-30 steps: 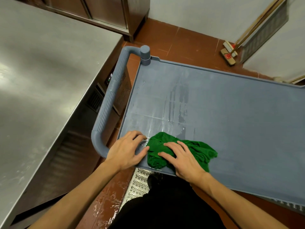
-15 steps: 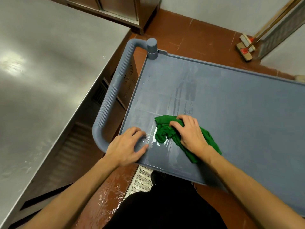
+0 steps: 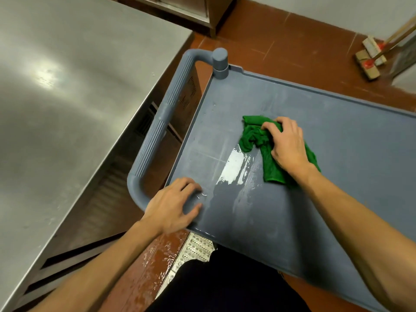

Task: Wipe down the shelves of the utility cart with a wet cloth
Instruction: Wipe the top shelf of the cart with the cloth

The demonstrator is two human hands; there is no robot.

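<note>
Green cloth (image 3: 254, 137) bunched under right hand (image 3: 288, 147), grip curled, left hand (image 3: 172, 206) clasping cart (image 3: 351, 140)

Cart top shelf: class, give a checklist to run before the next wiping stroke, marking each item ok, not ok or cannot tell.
1. Right hand grips green cloth: ok.
2. Left hand holds near corner post, steadying cart: ok.
3. Cloth wet enough, judged by wet streak on top shelf: ok.
4. Lower shelves wiped: cannot tell, hidden.
5. Floor by feet dry: not ok, wet.
</note>
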